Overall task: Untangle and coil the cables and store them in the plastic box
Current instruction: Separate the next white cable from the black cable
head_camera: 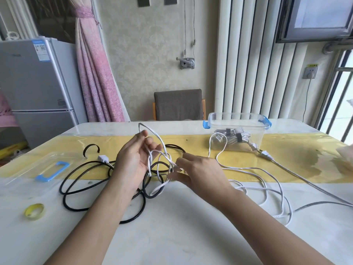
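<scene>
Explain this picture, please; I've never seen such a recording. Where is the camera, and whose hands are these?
No machine here: a person wears a camera on the head, so you look down at their own bare arms. The left hand holds loops of a white cable above the table. The right hand reaches into the tangle, too blurred to show a grip. A black cable lies tangled beneath. Behind stands a clear plastic box holding coiled cable; its lid and a yellow tape roll lie left.

I can read no text. The label [40, 49] on the fridge [28, 83] and the yellow sticker [311, 65] above the wall socket [310, 73] are too blurred.
</scene>
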